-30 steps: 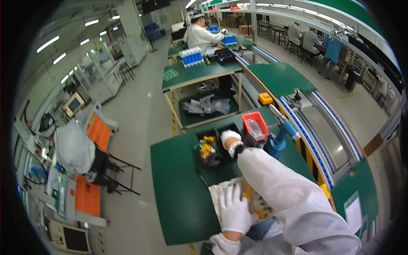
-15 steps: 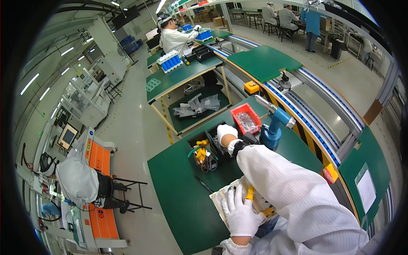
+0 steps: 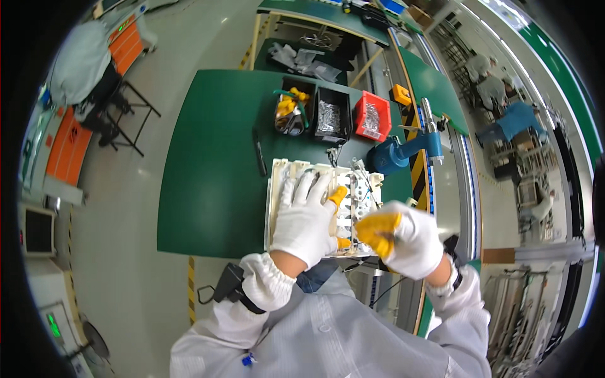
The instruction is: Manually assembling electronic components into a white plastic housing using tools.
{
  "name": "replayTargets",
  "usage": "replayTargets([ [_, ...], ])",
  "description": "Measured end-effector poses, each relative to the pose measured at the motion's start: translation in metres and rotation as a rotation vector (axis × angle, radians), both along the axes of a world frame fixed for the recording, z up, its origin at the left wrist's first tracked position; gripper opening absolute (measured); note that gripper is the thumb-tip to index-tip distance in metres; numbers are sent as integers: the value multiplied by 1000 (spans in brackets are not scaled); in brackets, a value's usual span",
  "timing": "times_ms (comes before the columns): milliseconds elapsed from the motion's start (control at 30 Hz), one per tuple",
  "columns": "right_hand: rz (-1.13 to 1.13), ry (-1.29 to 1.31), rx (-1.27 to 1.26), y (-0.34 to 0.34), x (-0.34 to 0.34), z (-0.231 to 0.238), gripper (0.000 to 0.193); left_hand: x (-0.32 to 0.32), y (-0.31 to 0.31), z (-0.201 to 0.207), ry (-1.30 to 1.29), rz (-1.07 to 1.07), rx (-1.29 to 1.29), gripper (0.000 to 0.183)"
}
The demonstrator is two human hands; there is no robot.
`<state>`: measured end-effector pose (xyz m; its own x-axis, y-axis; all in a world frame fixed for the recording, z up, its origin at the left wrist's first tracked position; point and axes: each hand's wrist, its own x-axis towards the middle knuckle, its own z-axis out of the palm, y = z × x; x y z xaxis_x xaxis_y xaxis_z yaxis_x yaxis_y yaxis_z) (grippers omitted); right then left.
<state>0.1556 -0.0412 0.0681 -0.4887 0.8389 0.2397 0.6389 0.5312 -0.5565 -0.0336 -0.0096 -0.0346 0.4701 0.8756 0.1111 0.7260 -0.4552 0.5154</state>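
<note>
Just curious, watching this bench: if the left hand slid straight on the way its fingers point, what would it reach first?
Probably the far edge of the cream plastic assembly that the left hand rests on, then the black bin of metal parts beyond. Depth is hard to judge in this view.

Left half of green table point(image 3: 208, 164) open, only a black pen point(image 3: 259, 153) there. Bins point(image 3: 332, 113) block far edge; blue power tool point(image 3: 403, 151) crowds right of white tray point(image 3: 277, 189).
</note>
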Motion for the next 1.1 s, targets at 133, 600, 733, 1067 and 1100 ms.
replayTargets([
  [133, -232, 240, -419, -40, 15, -48, 17, -3, -5, -5, -20, 4, -22, 64],
  [600, -123, -161, -137, -40, 11, -71, 16, 0, -7, -4, 27, 16, -2, 68],
  [733, -205, -235, -83, -44, 9, -77, 15, -1, -7, -1, 40, 11, -28, 69],
  [1067, -185, -161, 162, -32, 22, -49, 7, -6, -4, -11, -15, 13, 42, 64],
  [1100, -352, 32, 151, -26, 48, -52, 9, -4, -4, -8, -10, -9, 27, 64],
])
